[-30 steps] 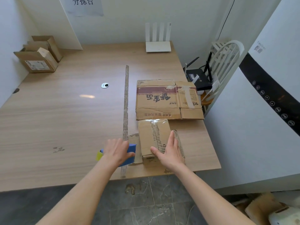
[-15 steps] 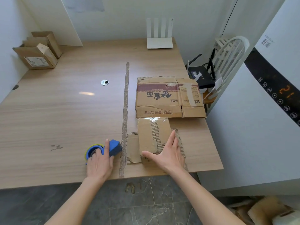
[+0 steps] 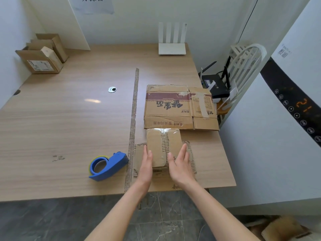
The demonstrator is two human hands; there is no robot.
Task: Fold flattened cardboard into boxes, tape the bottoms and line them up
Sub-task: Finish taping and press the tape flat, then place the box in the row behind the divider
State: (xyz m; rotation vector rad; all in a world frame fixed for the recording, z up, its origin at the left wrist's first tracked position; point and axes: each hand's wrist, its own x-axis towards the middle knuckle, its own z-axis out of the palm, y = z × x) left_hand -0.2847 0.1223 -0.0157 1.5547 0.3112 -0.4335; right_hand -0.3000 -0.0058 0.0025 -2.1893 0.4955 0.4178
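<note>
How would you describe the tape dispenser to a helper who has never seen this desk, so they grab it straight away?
Start at the wooden table and follow the worn strip running down its middle to the near edge. Just left of that strip, beside the left hand, lies the tape dispenser. It is the only bright blue thing there; everything around it is brown cardboard.

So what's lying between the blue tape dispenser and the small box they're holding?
In the head view, a long worn strip along the table lies between the tape dispenser and the small box.
</note>
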